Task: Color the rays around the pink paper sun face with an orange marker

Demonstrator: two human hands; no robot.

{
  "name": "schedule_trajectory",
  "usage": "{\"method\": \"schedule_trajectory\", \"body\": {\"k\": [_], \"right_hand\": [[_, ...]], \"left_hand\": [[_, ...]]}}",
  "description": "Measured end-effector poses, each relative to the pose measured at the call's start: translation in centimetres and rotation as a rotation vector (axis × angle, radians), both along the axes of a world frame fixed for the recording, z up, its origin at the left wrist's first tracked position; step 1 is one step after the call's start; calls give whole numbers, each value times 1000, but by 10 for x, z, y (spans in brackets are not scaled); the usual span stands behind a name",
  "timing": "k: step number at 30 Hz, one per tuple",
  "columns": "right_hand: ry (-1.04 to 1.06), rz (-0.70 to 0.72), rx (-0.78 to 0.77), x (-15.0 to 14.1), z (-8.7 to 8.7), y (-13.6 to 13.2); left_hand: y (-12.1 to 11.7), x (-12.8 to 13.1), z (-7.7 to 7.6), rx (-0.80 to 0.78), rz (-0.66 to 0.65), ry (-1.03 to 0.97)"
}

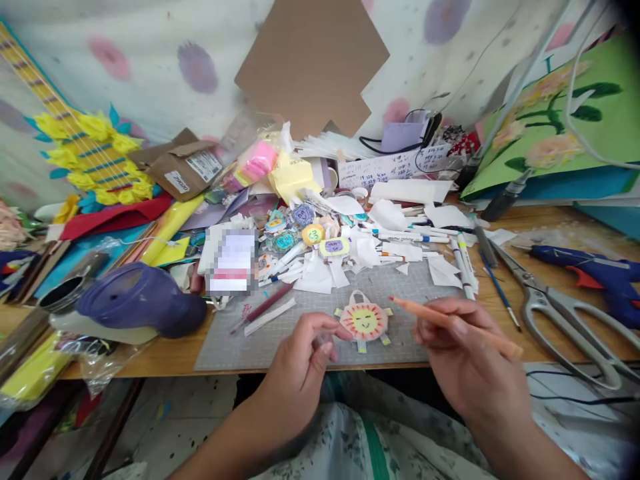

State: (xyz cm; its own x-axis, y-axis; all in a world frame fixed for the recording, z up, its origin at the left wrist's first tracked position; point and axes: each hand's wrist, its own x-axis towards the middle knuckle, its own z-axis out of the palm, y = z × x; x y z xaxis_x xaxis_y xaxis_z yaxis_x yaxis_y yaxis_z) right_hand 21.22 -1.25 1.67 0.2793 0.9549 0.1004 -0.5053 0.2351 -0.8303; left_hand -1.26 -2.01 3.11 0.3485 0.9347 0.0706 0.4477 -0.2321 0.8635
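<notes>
On the grey cutting mat (pixel 280 343), near its front edge, lies the sun-faced paper figure (pixel 364 321). The left hand (pixel 303 357), loosely curled and holding nothing, has a fingertip at the figure's rim; contact is unclear. Over the mat's right part, the right hand (pixel 470 353) grips an orange pen (pixel 423 311), tip raised beside the figure. This looks like a colouring step; another stroke would call for steadying the figure and lowering the tip.
</notes>
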Motion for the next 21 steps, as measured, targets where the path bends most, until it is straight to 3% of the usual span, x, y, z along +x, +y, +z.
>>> {"method": "schedule_trajectory", "body": {"k": [5, 11, 16, 21], "right_hand": [[-216, 212, 39, 0, 9, -28], [-521, 286, 47, 3, 8, -39], [-726, 294, 93, 0, 16, -34], [-781, 253, 188, -7, 23, -28]], "left_hand": [[-10, 12, 9, -108, -91, -86], [-12, 20, 24, -122, -30, 94], [-7, 16, 26, 26, -131, 177], [0, 10, 22, 167, -266, 205]]}}
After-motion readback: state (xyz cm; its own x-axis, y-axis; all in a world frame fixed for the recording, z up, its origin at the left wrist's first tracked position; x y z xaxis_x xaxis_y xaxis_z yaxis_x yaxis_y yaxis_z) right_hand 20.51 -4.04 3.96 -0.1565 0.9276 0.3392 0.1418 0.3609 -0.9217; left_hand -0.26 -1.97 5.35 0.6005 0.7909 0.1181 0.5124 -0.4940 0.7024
